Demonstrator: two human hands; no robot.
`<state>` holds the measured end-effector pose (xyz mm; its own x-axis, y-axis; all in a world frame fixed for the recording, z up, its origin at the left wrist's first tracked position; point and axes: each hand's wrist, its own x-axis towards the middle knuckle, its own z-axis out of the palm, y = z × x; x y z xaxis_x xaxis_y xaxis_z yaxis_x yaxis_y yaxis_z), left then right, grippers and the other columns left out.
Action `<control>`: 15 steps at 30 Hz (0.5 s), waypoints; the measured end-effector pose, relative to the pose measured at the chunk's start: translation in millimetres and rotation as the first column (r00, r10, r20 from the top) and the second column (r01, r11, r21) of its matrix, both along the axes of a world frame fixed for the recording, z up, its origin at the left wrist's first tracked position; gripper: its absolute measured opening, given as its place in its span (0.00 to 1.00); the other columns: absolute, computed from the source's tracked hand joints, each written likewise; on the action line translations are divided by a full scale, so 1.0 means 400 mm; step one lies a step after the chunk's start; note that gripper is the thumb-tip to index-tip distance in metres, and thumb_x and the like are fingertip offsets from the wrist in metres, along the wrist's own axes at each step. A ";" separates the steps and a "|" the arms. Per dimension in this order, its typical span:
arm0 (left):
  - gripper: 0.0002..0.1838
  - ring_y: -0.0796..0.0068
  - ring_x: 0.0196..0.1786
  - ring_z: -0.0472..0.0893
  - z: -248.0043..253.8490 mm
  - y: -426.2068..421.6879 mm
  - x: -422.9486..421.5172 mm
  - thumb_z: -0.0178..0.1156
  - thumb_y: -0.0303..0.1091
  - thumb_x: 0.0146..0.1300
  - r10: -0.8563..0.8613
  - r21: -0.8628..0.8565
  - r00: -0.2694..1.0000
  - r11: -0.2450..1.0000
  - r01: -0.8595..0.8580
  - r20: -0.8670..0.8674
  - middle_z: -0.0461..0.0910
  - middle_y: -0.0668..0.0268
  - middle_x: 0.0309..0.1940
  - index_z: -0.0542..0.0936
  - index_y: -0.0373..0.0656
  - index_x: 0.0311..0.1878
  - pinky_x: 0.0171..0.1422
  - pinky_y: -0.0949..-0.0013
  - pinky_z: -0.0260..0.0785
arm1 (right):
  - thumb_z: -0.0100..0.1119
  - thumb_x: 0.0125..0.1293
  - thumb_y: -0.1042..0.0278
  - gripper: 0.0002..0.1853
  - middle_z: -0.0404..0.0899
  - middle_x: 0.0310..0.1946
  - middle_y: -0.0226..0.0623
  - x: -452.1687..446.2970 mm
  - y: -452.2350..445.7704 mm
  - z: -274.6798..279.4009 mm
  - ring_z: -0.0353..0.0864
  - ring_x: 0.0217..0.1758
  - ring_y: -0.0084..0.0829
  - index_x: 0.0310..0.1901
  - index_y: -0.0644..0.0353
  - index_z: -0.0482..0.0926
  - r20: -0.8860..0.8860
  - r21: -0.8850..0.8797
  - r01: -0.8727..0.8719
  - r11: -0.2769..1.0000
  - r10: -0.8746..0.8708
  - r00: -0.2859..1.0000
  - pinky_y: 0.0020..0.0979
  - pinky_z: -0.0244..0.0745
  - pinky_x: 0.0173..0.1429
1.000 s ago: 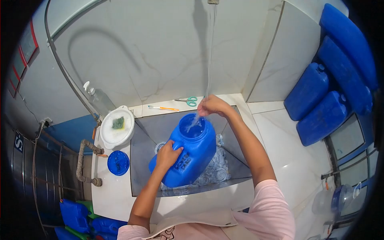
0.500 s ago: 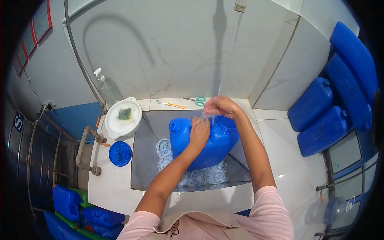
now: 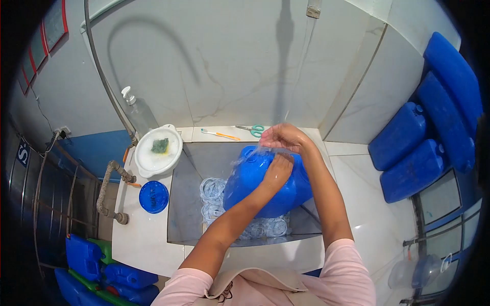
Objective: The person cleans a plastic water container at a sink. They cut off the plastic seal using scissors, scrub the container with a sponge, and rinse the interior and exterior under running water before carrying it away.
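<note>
blue jerrycan (image 3: 286, 198) gripped beneath left hand (image 3: 279, 168)

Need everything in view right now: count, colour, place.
Jerrycan: 1, blue, over sink
Sink: 1, grey, in counter
Rings: many, pale blue, in sink
Counter: 1, white, around sink
Tub: 1, white, counter's left
Sponge: 1, green and yellow, in tub
Lid: 1, blue, near tub
Pump bottle: 1, clear, behind tub
Toothbrush: 1, orange and white, beyond sink
Scissors: 1, green handles, beyond sink
Spout: 1, pale, upper wall
Tube: 1, grey, left wall
Pipe: 1, grey, counter's left edge
Wall panels: several, red edges, upper left
Other containers: 4, blue, right
Stacked containers: several, blue and green, lower left
Left hand: 1, on jerrycan
Right hand: 1, in water
</note>
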<state>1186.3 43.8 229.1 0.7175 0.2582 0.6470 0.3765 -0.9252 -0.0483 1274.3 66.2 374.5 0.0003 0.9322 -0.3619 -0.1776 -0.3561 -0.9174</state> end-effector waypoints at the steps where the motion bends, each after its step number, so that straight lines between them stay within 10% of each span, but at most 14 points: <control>1: 0.16 0.61 0.51 0.73 0.003 -0.004 0.006 0.49 0.32 0.57 -0.004 -0.001 1.000 1.000 0.004 0.004 0.75 0.56 0.44 0.74 0.35 0.47 0.64 0.61 0.59 | 0.41 0.64 0.79 0.12 0.78 0.38 0.52 0.007 0.003 -0.002 0.82 0.41 0.37 0.44 0.78 0.72 -0.024 0.001 -0.003 1.000 0.003 1.000 0.29 0.81 0.48; 15: 0.17 0.62 0.55 0.71 0.014 -0.007 0.006 0.49 0.32 0.56 -0.006 0.048 1.000 0.999 0.004 0.026 0.75 0.55 0.45 0.73 0.35 0.48 0.66 0.62 0.56 | 0.41 0.59 0.82 0.12 0.77 0.38 0.50 0.003 0.005 0.003 0.82 0.41 0.36 0.42 0.76 0.73 0.060 -0.028 -0.035 0.999 0.037 0.998 0.30 0.80 0.49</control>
<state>1188.5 41.1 234.7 0.7012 0.2227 0.6773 0.3735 -0.9239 -0.0829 1275.6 68.2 375.7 -0.0106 0.9221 -0.3868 -0.1091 -0.3856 -0.9162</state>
